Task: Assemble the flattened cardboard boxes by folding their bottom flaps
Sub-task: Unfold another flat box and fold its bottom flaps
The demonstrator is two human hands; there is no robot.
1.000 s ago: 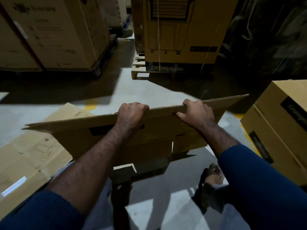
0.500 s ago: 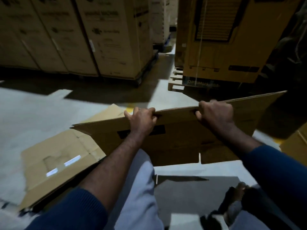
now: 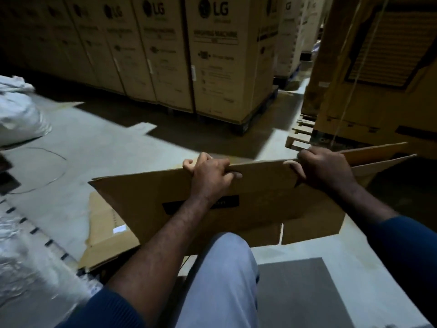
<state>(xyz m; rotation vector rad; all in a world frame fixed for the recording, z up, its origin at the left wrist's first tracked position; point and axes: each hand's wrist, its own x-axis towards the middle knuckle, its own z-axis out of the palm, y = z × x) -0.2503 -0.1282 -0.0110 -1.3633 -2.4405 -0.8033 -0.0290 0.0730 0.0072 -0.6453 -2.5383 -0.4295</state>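
A brown flattened cardboard box (image 3: 264, 200) stands on edge in front of me, with a dark label on its near face. My left hand (image 3: 210, 177) grips its top edge near the middle, fingers curled over the rim. My right hand (image 3: 324, 170) grips the top edge further right, where the two panels have parted a little. Two bottom flaps hang down at the lower right. More flattened cardboard (image 3: 106, 230) lies on the floor to the left, partly hidden behind the held box.
Tall LG cartons (image 3: 212, 58) on pallets line the back. A large yellow carton (image 3: 378, 74) on a wooden pallet stands at the right. A white sack (image 3: 16, 110) sits at far left, plastic sheeting at lower left. My knee (image 3: 224, 268) is below the box.
The view has swung left and the box sits further right in view. Its panels have begun to part at the right end. Both hands keep their grip on the top edge.
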